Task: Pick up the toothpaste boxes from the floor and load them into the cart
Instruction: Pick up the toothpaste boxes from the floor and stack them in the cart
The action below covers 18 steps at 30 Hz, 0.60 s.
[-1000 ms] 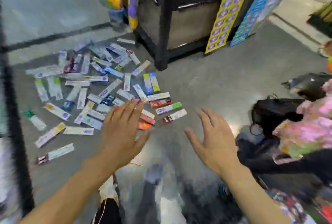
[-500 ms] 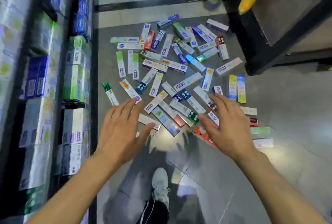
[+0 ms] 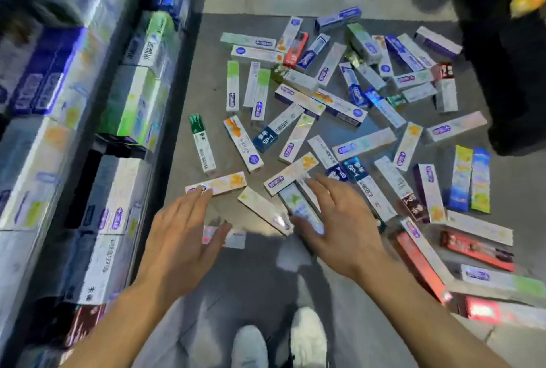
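Dozens of toothpaste boxes (image 3: 348,143) lie scattered flat across the grey floor (image 3: 295,1), some overlapping, pointing every way. Both hands reach down over the near edge of the pile with palms facing the floor. The left hand (image 3: 180,237) has its fingers (image 3: 201,199) straight and close together, their tips at or just over a white box with orange print (image 3: 218,183) that lies crosswise; whether they touch it cannot be told. Its thumb juts out to the right above a small pale box (image 3: 236,239). The right hand (image 3: 339,226) has its fingers spread and relaxed, hovering over a white and green box (image 3: 295,202) and the boxes beside it; neither hand grips anything. To the left runs a store shelf (image 3: 97,137) packed with upright rows of boxed toothpaste. A red box (image 3: 419,264) lies by the right forearm, and a yellow and blue pair (image 3: 469,178) sits side by side toward the right. A black stand (image 3: 508,72) rises at the upper right. Two white shoes (image 3: 280,341) show at the bottom between the arms.
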### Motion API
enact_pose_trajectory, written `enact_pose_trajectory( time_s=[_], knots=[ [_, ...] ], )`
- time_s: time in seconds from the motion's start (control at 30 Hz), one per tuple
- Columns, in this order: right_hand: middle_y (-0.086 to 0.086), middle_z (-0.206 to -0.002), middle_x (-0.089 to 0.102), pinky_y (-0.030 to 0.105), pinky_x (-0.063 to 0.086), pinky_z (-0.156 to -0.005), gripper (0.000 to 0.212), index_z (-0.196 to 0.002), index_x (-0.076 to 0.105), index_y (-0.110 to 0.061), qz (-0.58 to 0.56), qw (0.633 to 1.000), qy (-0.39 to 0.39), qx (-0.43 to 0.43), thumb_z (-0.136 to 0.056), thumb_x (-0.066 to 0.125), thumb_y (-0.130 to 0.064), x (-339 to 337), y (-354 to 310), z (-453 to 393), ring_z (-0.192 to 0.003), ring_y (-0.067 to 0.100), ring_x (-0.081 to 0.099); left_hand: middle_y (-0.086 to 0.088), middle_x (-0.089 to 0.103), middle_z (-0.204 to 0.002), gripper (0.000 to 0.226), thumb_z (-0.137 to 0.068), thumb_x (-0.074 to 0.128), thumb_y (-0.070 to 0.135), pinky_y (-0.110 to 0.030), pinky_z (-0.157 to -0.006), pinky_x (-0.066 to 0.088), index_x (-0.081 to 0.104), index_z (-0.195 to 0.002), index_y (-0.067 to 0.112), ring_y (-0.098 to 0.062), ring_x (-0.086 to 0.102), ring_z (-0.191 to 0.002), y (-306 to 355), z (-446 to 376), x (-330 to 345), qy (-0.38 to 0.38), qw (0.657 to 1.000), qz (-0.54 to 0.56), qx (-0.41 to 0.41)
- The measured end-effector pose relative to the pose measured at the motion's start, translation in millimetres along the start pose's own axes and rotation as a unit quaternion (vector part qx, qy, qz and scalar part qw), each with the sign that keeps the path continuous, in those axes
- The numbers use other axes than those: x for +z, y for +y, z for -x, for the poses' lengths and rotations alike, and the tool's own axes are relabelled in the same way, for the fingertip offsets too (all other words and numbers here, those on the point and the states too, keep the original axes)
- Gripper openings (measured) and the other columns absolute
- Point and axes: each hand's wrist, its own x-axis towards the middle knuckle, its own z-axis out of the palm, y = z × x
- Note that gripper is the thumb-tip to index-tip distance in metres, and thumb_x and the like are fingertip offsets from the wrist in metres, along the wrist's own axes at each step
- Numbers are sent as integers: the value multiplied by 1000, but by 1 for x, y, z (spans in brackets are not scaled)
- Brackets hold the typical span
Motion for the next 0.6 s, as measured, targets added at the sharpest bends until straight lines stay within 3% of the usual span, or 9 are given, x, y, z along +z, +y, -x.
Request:
enact_pose_trajectory(
  time_s=[0.17,0.33,0.43,0.6],
  knots=[
    [17,-136,59,42,43,-105,71,-135,57,-7,6,997,4,-76,-90,46,-61,137,21,-46,-122,37,55,-15,56,-142,69,-97,40,55,-51,-102,45,51,-141,4,-36,53,-128,-68,-15,124,19,1000,-3,-3],
    [16,-135,59,46,49,-101,68,-134,57,-9,-5,995,-6,-101,-88,52,-59,260,29,-73,-121,38,57,-13,51,-148,75,-99,29,64,-50,-106,43,48,-144,8,-33,49,-134,-128,-6,231,0,1000,18,11],
    [16,-132,60,45,49,-100,73,-133,57,-9,2,993,-28,-112,-83,50,-61,304,32,-83,-118,38,58,-8,52,-148,71,-94,43,63,-44,-107,41,47,-145,14,-29,51,-132,-149,0,272,-14,999,18,23],
    [15,-136,54,43,48,-99,71,-140,50,-10,54,986,-75,-140,-88,54,-58,333,50,-86,-119,37,55,-7,51,-149,84,-87,49,76,-41,-115,31,50,-145,16,-26,45,-138,-167,4,307,-63,995,-14,71]
  ],
)
